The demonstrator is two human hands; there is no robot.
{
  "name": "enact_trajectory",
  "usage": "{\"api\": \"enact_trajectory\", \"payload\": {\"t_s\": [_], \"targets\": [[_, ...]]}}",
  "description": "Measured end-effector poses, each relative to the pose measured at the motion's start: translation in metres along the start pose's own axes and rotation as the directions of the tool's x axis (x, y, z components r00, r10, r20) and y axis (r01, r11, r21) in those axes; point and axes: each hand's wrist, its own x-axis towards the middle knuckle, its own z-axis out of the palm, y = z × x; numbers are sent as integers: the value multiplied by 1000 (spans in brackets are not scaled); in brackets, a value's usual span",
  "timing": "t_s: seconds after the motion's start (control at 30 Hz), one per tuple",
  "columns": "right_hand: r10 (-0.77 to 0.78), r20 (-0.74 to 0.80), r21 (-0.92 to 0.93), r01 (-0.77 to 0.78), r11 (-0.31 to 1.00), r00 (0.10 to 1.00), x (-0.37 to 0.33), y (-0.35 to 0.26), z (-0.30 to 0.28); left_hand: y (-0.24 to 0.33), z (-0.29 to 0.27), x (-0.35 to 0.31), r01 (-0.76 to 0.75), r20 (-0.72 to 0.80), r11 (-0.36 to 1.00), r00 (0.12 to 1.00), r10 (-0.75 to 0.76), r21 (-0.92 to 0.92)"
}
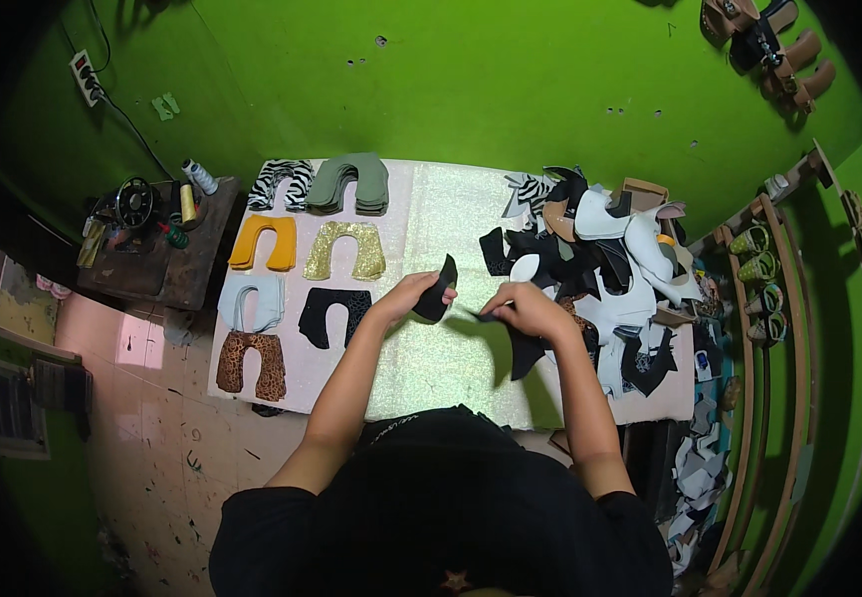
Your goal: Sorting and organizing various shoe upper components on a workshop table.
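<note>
My left hand is closed on a black curved material piece, held up over the middle of the table. To its right, my right hand is closed in a pinch, with a small dark thing showing at its fingertips; its kind is unclear. A white leaf-shaped piece lies just beyond the right hand. Beneath and beside that hand spreads a heap of cut scraps in black, white and leopard print. Left of my left hand lies a black patterned U-shaped piece.
U-shaped stacks in zebra print, green, yellow, gold, white and leopard line the table's left. A sewing machine stands further left. Sandals sit on a wooden rack at right.
</note>
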Motion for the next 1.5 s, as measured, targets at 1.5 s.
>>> {"api": "enact_trajectory", "payload": {"t_s": [1.5], "targets": [[-7,-490,98,62,993,872,56,-77,148,-5,-31,-82,-169,-273,976,954,127,-135]]}}
